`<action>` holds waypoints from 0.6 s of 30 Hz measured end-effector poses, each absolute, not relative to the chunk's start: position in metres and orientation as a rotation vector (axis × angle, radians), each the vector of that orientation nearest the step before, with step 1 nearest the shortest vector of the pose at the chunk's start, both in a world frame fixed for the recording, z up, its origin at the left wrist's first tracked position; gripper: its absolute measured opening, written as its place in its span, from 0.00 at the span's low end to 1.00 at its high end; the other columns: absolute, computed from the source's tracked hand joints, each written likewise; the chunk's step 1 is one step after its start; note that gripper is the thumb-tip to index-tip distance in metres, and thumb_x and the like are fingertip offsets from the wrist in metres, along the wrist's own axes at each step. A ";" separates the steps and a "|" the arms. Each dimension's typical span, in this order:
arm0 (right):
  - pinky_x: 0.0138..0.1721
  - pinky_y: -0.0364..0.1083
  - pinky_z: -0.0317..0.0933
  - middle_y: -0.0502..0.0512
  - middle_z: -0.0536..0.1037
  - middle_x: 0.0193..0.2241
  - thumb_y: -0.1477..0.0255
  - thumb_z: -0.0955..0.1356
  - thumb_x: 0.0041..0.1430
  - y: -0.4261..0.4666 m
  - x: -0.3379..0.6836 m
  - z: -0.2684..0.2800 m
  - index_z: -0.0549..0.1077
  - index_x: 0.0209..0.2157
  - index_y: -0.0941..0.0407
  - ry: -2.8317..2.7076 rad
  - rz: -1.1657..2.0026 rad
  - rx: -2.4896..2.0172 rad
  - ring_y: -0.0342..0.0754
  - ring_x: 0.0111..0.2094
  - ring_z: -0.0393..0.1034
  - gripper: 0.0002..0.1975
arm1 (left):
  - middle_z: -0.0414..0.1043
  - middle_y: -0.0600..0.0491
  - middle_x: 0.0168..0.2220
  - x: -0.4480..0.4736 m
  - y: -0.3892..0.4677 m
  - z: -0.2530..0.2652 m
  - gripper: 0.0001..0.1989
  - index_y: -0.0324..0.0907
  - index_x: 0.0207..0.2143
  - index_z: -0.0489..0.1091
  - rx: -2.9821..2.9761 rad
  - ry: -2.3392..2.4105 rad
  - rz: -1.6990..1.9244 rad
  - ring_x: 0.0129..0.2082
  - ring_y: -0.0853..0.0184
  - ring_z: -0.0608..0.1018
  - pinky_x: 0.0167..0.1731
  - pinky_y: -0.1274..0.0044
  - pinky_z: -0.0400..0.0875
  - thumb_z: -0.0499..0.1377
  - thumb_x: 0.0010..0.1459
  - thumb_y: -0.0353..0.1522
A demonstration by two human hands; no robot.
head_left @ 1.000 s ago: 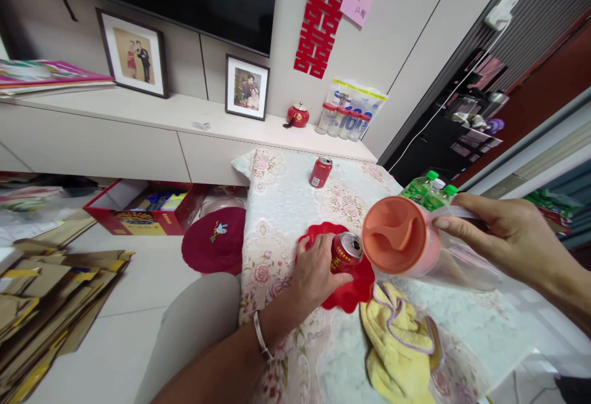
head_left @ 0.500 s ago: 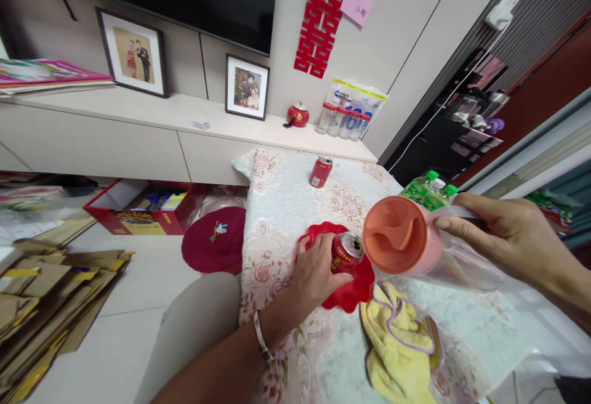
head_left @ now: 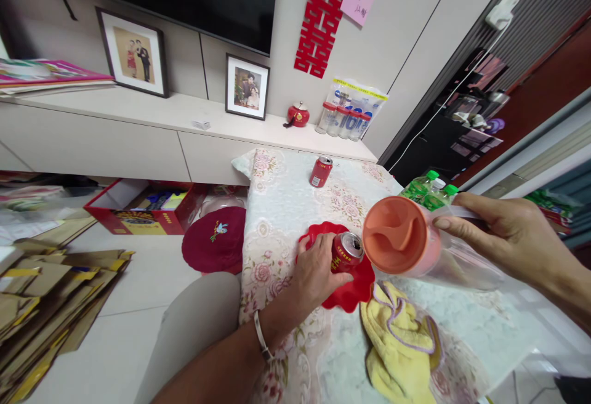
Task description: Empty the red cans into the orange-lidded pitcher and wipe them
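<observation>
One floral-covered counter (head_left: pixel 286 207) takes up most of the spot, and pretty much everything being handled is kept over it. Next down is the see-through pitcher (head_left: pixel 433 257), tipped well over, with its orange lid (head_left: pixel 392 250) turned toward the mouth (head_left: pixel 357 245) of the near red can (head_left: pixel 345 261); whether lid and can actually touch can't be told from this angle. The handle (head_left: pixel 462 212) is gripped by the right hand (head_left: pixel 505 238), fingers curled round it, probably because a tilted pitcher is best steadied from there. A yellow towel (head_left: pixel 397 336) has been left bunched just beside the red dish (head_left: pixel 348 296), maybe so drips can be wiped fast. That scalloped dish is set under the near red can, presumably to catch spills, and the can is held inside it between the thumb and fingers of the left hand (head_left: pixel 316 271), likely so it isn't knocked over. The second can (head_left: pixel 321 173) is parked well apart at the far end, seemingly out of the way.
</observation>
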State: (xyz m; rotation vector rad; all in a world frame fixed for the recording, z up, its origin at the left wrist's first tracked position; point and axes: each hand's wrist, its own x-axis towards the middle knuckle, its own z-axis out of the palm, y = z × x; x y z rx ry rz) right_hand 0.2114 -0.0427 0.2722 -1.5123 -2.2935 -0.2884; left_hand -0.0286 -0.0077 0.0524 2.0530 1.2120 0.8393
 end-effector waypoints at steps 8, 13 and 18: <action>0.16 0.42 0.53 0.47 0.67 0.15 0.39 0.66 0.65 -0.042 0.204 0.276 0.79 0.24 0.56 -2.300 -0.281 -1.514 0.42 0.15 0.59 0.35 | 0.79 0.46 0.58 -0.028 -0.009 0.051 0.30 0.48 0.57 0.65 2.058 1.216 0.835 0.61 0.48 0.79 0.67 0.51 0.63 0.74 0.56 0.37; 0.16 0.42 0.53 0.46 0.66 0.14 0.39 0.67 0.65 -0.041 0.204 0.275 0.79 0.24 0.56 -2.310 -0.299 -1.494 0.42 0.14 0.59 0.34 | 0.79 0.46 0.58 -0.028 -0.008 0.050 0.31 0.47 0.57 0.65 2.062 1.220 0.830 0.61 0.48 0.79 0.66 0.52 0.64 0.74 0.55 0.37; 0.15 0.42 0.53 0.47 0.67 0.14 0.39 0.66 0.66 -0.043 0.205 0.275 0.78 0.24 0.56 -2.317 -0.308 -1.497 0.42 0.14 0.59 0.35 | 0.79 0.45 0.58 -0.027 -0.008 0.049 0.32 0.47 0.57 0.65 2.064 1.221 0.833 0.62 0.48 0.79 0.67 0.51 0.63 0.75 0.55 0.37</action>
